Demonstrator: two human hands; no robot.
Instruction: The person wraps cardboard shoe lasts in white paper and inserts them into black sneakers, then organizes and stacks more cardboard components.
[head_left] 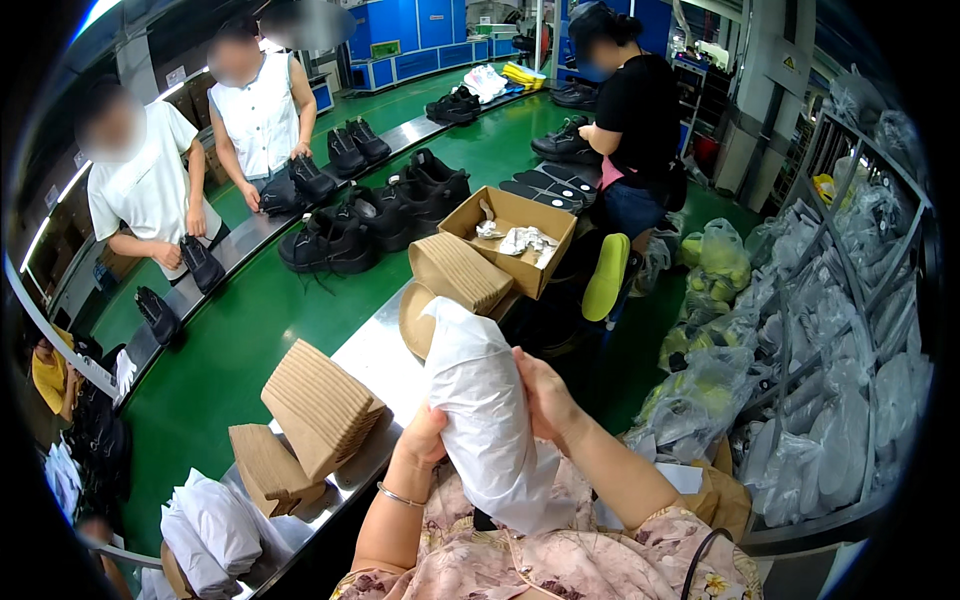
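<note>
In front of my chest I hold a long bundle wrapped in white paper (478, 400), tilted with its rounded end away from me. What lies inside the paper is hidden. My left hand (425, 437) is closed on its left side, lower down. Higher up, my right hand (546, 393) grips the right side with the thumb along the paper. Just beyond the bundle stands a stack of ribbed brown cardboard pieces (462, 272). Another cardboard stack (318, 408) is left of my left hand, on the metal edge of the line (375, 350).
Black shoes (330, 240) stand on the green conveyor (240, 345). An open carton (515, 240) holds crumpled paper. White wrapped bundles (215, 525) lie at lower left. Bagged insoles fill a metal rack (870, 300) at right. Workers (140, 180) handle shoes across the line; another worker (640, 115) stands ahead right.
</note>
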